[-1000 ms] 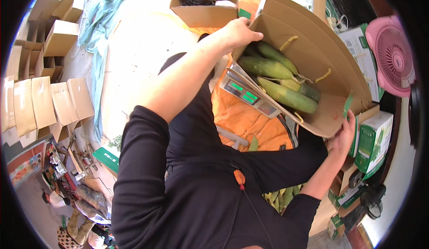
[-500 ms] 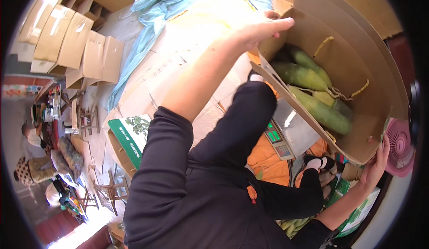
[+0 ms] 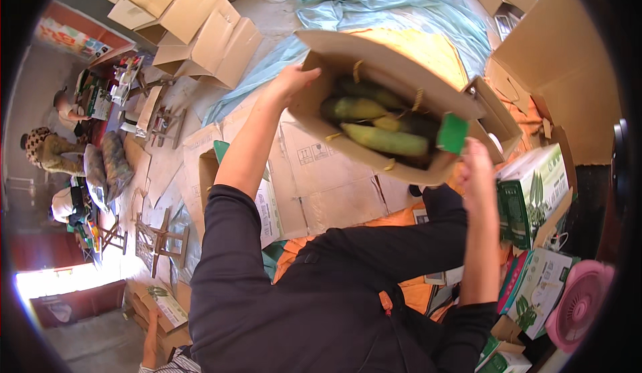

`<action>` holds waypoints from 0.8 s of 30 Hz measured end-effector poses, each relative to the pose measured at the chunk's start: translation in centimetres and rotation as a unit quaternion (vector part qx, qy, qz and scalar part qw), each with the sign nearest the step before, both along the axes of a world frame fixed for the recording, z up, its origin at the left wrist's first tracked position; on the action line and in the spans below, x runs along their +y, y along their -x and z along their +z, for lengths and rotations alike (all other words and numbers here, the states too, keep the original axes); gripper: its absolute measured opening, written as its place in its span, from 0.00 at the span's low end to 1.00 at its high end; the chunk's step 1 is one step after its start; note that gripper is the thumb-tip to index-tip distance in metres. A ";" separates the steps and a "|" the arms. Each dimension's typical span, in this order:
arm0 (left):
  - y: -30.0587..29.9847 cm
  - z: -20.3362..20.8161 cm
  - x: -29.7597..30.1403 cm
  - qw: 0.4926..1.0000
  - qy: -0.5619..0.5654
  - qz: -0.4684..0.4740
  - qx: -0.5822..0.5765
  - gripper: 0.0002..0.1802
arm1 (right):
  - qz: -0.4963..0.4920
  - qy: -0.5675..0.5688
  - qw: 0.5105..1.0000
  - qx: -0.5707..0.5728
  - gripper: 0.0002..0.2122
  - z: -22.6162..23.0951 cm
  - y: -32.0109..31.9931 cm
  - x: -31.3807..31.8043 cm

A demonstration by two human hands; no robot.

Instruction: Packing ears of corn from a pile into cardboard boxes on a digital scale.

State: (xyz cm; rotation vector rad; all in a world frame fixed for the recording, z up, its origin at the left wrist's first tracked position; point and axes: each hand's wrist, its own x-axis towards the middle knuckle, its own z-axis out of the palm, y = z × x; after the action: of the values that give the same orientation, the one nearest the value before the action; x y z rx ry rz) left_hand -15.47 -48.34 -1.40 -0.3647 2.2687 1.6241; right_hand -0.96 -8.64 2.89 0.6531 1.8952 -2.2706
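Observation:
A deep cardboard box [image 3: 384, 162] is held up in front of me, tilted so its inside faces me. Inside lie several long, green, gourd-like fruits [image 3: 384, 139], and short yellow cords [image 3: 419, 99] stick out from its walls. My left hand [image 3: 294, 84] grips the box's left end, thumb over the rim and fingers mostly hidden. At the right end, beside a green flap [image 3: 453, 133], my right hand [image 3: 476, 171] is closed on the edge, blurred by motion. Flattened cardboard [image 3: 301, 185] covers the floor under the box.
A blue plastic sheet [image 3: 394, 5] spreads at the back. Brown boxes [image 3: 214, 45] stack at far left; green-white cartons [image 3: 531, 192] and a pink fan [image 3: 582, 306] stand at right. Wooden stools [image 3: 160, 239] and people [image 3: 57, 149] are at left; another person's arm [image 3: 150, 339] shows lower left.
The box has moved from the right, near a scale with a lit green display, to over the flattened cardboard in front of me. Both hands stayed on it. My view has shifted.

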 end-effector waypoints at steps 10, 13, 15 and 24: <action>-2.0 -8.4 -11.6 0.940 0.320 0.043 -0.111 0.23 | 0.143 0.183 0.935 -0.269 0.24 -11.1 -6.8 -15.7; -4.0 -13.9 -15.9 0.909 0.391 -0.004 -0.143 0.20 | 0.224 0.215 0.898 -0.312 0.24 -9.9 -7.0 -16.7; -5.8 -16.3 -18.0 0.854 0.498 -0.002 -0.148 0.20 | 0.243 0.185 0.915 -0.265 0.27 -7.2 -5.7 -16.1; -11.0 -10.6 -10.4 0.843 0.535 0.031 0.050 0.29 | 0.199 0.046 0.979 -0.027 0.15 -1.2 -3.8 -6.9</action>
State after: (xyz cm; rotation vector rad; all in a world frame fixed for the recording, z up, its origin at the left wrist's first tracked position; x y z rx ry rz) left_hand -4.48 -58.72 -12.01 -0.5962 3.0532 0.2047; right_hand 2.85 -15.59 1.66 0.2863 1.6993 -2.0463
